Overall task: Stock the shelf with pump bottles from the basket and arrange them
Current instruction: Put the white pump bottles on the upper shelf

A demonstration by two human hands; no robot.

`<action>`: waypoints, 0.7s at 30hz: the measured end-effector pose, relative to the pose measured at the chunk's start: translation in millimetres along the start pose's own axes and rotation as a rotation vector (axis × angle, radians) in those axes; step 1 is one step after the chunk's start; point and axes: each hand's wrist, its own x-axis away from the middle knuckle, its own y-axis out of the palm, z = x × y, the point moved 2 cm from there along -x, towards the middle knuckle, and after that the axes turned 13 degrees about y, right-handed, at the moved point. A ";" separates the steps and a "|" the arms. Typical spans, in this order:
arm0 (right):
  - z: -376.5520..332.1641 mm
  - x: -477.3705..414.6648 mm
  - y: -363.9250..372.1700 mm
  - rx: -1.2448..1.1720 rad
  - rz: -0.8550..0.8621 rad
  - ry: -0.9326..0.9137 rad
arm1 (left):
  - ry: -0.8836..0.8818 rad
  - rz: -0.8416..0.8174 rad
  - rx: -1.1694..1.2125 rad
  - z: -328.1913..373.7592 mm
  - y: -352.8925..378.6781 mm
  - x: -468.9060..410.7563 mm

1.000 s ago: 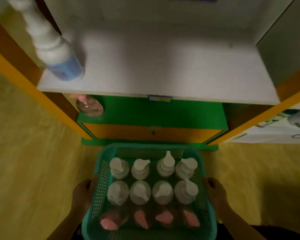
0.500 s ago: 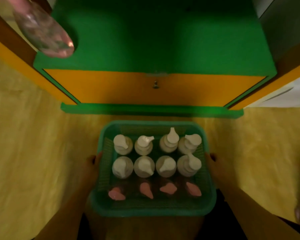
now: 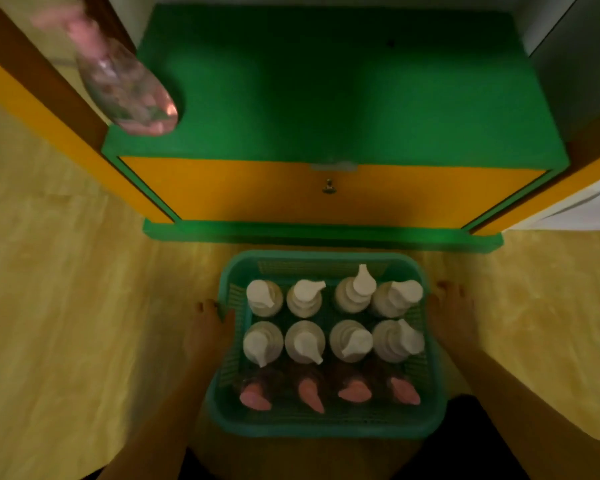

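Observation:
A teal plastic basket [image 3: 326,429] sits low over the yellow floor in front of the green shelf [image 3: 326,98]. Inside stand several white pump bottles [image 3: 305,299] in two rows, with several pink-pump clear bottles [image 3: 310,393] in the nearest row. My left hand [image 3: 207,329] grips the basket's left rim, thumb over the edge. My right hand [image 3: 451,315] holds the right rim from outside. One clear bottle with a pink pump [image 3: 125,88] stands on the green shelf at its far left front corner.
An orange cabinet door with a small knob [image 3: 328,187] lies below the green shelf. Brown and orange shelf posts [image 3: 42,98] flank both sides. White shelving [image 3: 582,202] shows at the right edge.
The basket has gone down toward the floor with both hands on its sides, and my view dropped with it. The upper white shelf and its white bottle have left the frame.

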 end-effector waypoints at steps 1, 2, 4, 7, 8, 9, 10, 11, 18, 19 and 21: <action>-12.4 3.3 -12.1 0.034 0.076 -0.118 | 0.061 0.022 -0.009 6.9 -5.3 2.3; -27.7 9.9 -22.9 0.046 0.170 -0.262 | 0.161 0.088 0.007 14.0 -11.4 2.0; -67.9 32.4 -33.9 0.041 0.151 -0.576 | 0.363 0.112 -0.027 31.3 -22.9 3.4; -110.9 65.7 -5.5 0.130 -0.276 -0.758 | 0.560 -0.143 -0.101 53.5 -23.9 3.5; -120.8 71.2 7.5 0.209 -0.346 -0.797 | 0.603 -0.236 -0.149 59.9 -23.0 3.0; -128.3 74.5 19.8 0.289 -0.394 -0.818 | 0.627 -0.313 -0.210 63.1 -20.7 1.4; -134.0 76.0 32.0 0.378 -0.423 -0.828 | 0.648 -0.360 -0.275 65.9 -18.9 -0.6; -138.8 78.2 40.1 0.465 -0.431 -0.832 | 0.656 -0.379 -0.328 68.1 -17.5 -2.7; -154.2 81.9 59.4 0.670 -0.289 -0.806 | 0.699 -0.330 -0.410 64.0 -14.2 -17.7; -152.5 82.8 58.9 0.654 -0.286 -0.795 | 0.695 -0.330 -0.379 61.5 -16.0 -17.6; -150.9 84.6 52.0 0.574 -0.279 -0.777 | 0.681 -0.296 -0.261 58.9 -24.4 -15.1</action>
